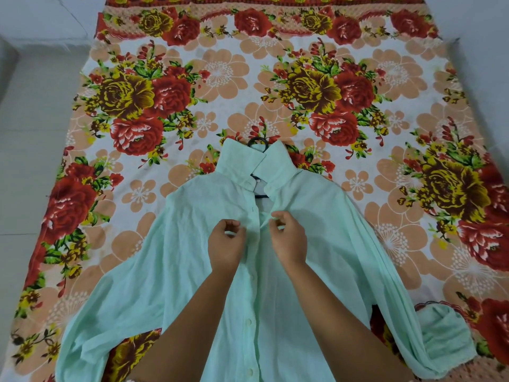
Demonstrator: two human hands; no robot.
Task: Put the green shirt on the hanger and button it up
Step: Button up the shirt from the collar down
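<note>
Green shirt (192, 244): one, on one hanger (257, 142). Left hand (225, 244) and right hand (289, 238), fingers curled, each pinching its placket edge below the collar.

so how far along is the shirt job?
Done: the hanger is inside the green shirt, its hook poking out above the collar. In hand: left hand and right hand pinch the placket edges at upper chest, working a button there. Left: the collar gap is open; whether the lower buttons are fastened is unclear.
</note>
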